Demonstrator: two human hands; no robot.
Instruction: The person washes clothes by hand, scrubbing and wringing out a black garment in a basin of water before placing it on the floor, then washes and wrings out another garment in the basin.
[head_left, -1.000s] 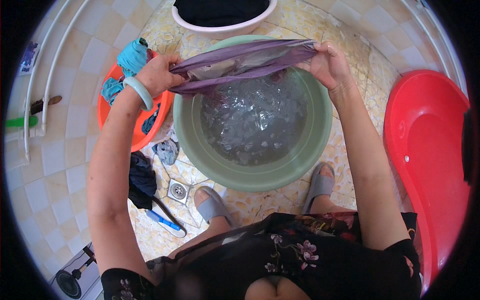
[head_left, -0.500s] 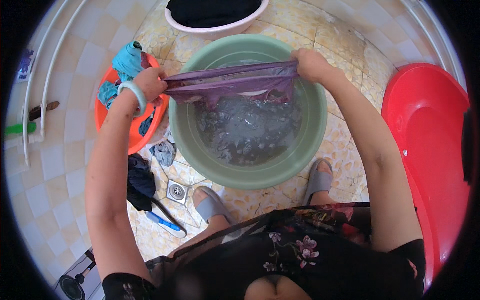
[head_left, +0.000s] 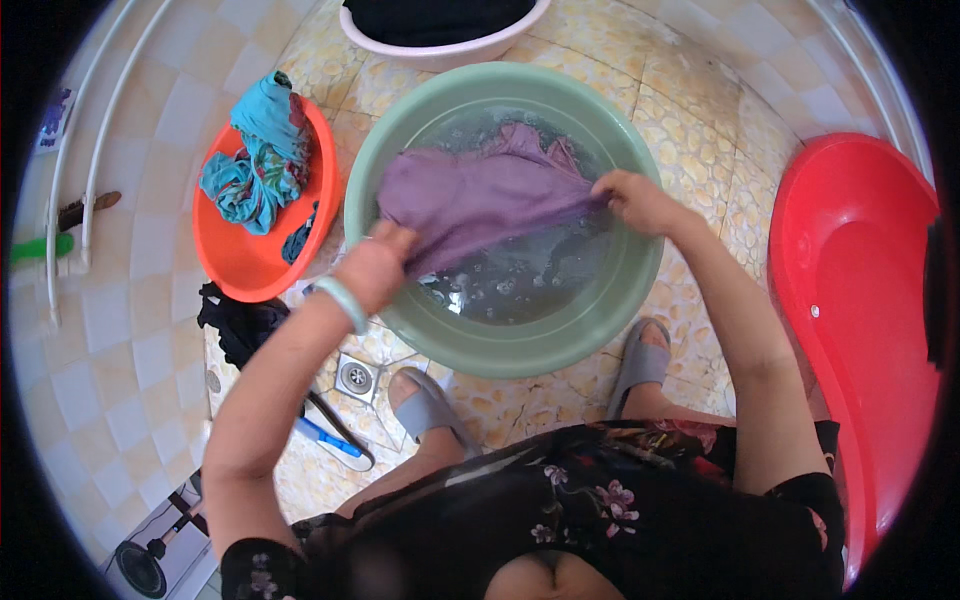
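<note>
A wet purple garment [head_left: 480, 195] is stretched between my two hands over a large green basin [head_left: 470, 352]. Part of it lies in the greyish, bubbly water [head_left: 520, 280]. My left hand [head_left: 378, 262], with a pale bangle at the wrist, grips the garment's near left edge by the basin's rim. At the right side of the basin my right hand [head_left: 638, 202] pinches the other end, pulling the cloth into taut folds. The exact kind of garment cannot be made out.
Left of the basin stands an orange tub [head_left: 232, 262] with turquoise patterned cloth [head_left: 262, 165]. A pink basin [head_left: 440, 52] of black cloth sits beyond. Dark clothing [head_left: 240, 325], a floor drain [head_left: 356, 376] and a blue-handled brush [head_left: 330, 438] lie near left; a red bathtub [head_left: 850, 260] is at right.
The purple garment has come down from a raised, stretched strip into the basin and spread out. My left hand moved nearer and to the right; my right hand came down slightly.
</note>
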